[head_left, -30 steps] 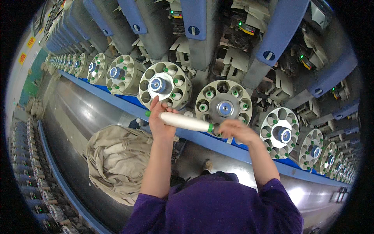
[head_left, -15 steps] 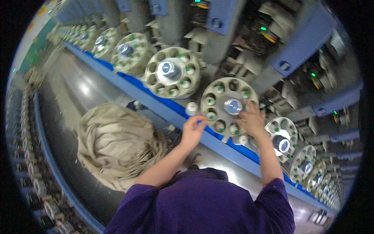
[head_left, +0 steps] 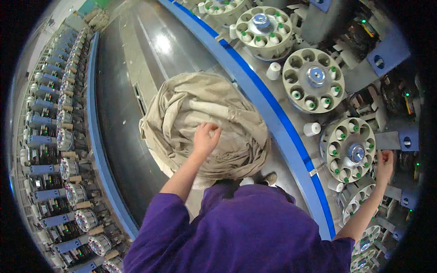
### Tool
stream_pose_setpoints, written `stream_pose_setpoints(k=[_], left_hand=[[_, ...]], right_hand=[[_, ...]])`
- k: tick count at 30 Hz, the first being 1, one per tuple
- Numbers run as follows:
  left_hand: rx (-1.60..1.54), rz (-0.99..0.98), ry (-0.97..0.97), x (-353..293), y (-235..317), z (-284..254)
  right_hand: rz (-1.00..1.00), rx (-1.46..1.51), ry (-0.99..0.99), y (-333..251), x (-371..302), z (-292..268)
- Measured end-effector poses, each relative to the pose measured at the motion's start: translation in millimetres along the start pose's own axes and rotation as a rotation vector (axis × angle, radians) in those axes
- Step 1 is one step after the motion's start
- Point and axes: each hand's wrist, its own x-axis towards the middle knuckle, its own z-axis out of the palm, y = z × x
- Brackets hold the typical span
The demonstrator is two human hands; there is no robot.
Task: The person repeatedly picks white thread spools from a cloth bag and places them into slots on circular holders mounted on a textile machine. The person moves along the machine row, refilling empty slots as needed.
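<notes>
My left hand [head_left: 207, 140] is above a large beige cloth sack [head_left: 205, 109], its thumb and forefinger pinched together. Whatever is in that pinch, if anything, is too small to make out. To the right, my right hand [head_left: 385, 166] is beside the rim of a round cream bobbin magazine [head_left: 326, 142], fingers curled together. What they hold, if anything, does not show. Small white yarn bobbins with green tips [head_left: 333, 150] stand in the magazine's pockets around a shiny blue-and-silver hub [head_left: 356, 153]. Farther back is a second magazine [head_left: 302, 93] with several bare pockets.
White yarn cones [head_left: 312, 129] sit between the magazines. A blue machine rail [head_left: 291, 150] curves past the sack on the right. Another row of winding machines [head_left: 68, 168] lines the left, behind its own blue rail [head_left: 98, 159]. A grey floor aisle [head_left: 159, 50] runs between.
The view has swung, bringing the sack to the centre. My left hand has gone from beside the magazine to above the sack. My right hand has left the magazine's top for its outer side.
</notes>
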Motion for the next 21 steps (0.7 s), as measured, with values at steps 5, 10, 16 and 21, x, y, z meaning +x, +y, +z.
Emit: stream_pose_setpoints(k=[5, 10, 16, 21], left_hand=[[0.431, -0.295, -0.89, -110.9, -55.1, -39.0], [0.187, -0.412, -1.071, -175.1, -89.9, -67.2], [-0.17, -0.717, -0.778, -122.4, -95.4, -112.6], [-0.263, -0.285, -0.037, -10.9, -81.8, -106.5]], right_hand=[[-0.574, 0.036, -0.038, -61.0, -10.8, 31.4], [-0.594, 0.632, -0.551, -208.4, -80.4, 158.8], [-0.686, 0.191, -0.999, -331.6, -193.8, 270.2], [-1.034, 0.207, -1.53, -322.9, -263.8, 289.1]])
